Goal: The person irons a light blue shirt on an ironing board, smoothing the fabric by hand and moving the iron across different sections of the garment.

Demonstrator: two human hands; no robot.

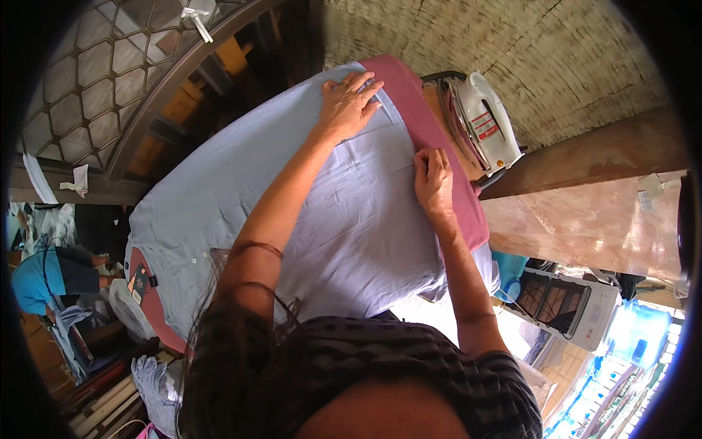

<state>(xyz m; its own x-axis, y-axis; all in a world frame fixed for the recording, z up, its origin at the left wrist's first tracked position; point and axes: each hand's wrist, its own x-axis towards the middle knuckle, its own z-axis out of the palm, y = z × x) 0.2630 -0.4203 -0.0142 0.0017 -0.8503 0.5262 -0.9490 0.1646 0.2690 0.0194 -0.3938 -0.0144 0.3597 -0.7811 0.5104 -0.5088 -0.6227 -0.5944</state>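
Observation:
A light blue button-up shirt (278, 183) lies spread over a maroon-covered ironing board (402, 88). My left hand (349, 108) rests flat on the fabric near the far end, fingers spread, beside the shirt's edge. Lower and to the right, my right hand (435, 181) has its fingers curled together at the same edge, pinching the cloth where it meets the maroon cover. Soft creases run across the shirt between my forearms. A white iron (486, 121) sits on the rest at the board's right end, apart from both hands.
A metal lattice grille (80, 95) stands at the far left, and a rough stone-like wall (556, 58) rises behind the iron. At the left a person in a blue top (38, 282) bends near clothes. A white appliance (596, 314) stands at the lower right.

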